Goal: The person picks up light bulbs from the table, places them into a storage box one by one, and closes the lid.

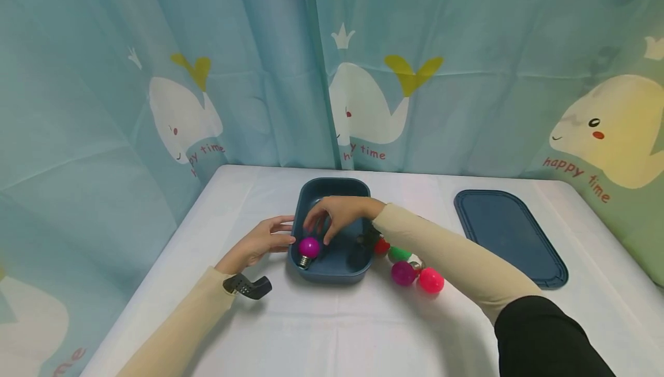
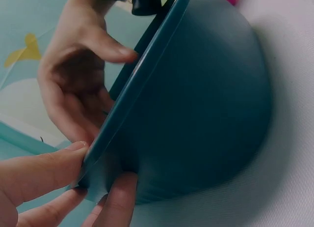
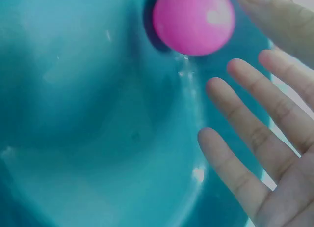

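Observation:
In the head view, a purple light bulb [image 1: 309,247] with a metal screw base lies in the near left corner of a dark blue plastic box [image 1: 337,278]. My right hand [image 1: 337,212] reaches down into the box, fingers apart, just behind and beside the bulb and holding nothing. Its fingers [image 3: 245,124] look fairly straight in the right wrist view, where the bulb [image 3: 194,20] appears pink. From outside, my left hand [image 1: 264,241] touches the box's left wall. The left wrist view has its fingertips [image 2: 122,187] against the wall, near the rim.
Right of the box lie a red bulb [image 1: 381,246], a green bulb [image 1: 399,253], another purple bulb [image 1: 404,273] and a pink bulb [image 1: 431,281], partly under the right forearm. A dark blue lid [image 1: 508,236] lies farther right. A whale-patterned curtain [image 1: 280,77] hangs behind the white table [image 1: 311,336].

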The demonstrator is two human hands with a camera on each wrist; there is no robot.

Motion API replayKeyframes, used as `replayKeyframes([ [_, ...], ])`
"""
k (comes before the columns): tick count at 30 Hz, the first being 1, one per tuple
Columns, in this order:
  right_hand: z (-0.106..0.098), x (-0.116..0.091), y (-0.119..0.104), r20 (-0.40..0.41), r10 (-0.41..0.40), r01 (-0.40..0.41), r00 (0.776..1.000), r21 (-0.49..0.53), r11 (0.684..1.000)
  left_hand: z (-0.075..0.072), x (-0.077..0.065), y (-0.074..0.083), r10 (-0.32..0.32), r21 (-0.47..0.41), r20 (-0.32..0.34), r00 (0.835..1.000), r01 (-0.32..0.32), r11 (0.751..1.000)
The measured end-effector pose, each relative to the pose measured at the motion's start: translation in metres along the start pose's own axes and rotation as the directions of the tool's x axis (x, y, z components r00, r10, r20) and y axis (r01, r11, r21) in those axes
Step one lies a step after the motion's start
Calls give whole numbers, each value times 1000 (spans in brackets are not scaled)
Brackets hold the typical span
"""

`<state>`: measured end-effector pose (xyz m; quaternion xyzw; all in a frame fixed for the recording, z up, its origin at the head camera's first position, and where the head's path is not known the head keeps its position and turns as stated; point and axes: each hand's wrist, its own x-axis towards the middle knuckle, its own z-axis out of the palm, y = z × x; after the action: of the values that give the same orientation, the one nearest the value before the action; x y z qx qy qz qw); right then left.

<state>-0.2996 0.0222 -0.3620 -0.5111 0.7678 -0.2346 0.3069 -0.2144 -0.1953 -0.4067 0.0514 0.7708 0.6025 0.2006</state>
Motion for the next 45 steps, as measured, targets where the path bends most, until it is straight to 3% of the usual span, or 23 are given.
replayKeyframes([
  [9,-15,-37,-9,-56,-29,29,998,-4,1000,2,0,0,-11,12,-7,1000,11,1000],
  [18,-29,-84,-12,-145,9,-12,989,-17,1000,3,-3,1,-40,28,-48,998,41,999],
  [25,-29,-126,-9,-213,71,-86,974,-63,994,5,-2,1,-37,33,-42,998,39,999],
  [28,-22,-142,-3,-282,98,-128,954,-87,988,5,-3,1,-32,37,-36,999,34,999],
  [34,-5,-171,13,-427,150,-213,892,-104,971,4,-2,1,-26,38,-34,999,27,999],
  [45,35,-210,36,-582,254,-361,772,-72,930,3,-2,1,-18,34,-20,1000,19,999],
])
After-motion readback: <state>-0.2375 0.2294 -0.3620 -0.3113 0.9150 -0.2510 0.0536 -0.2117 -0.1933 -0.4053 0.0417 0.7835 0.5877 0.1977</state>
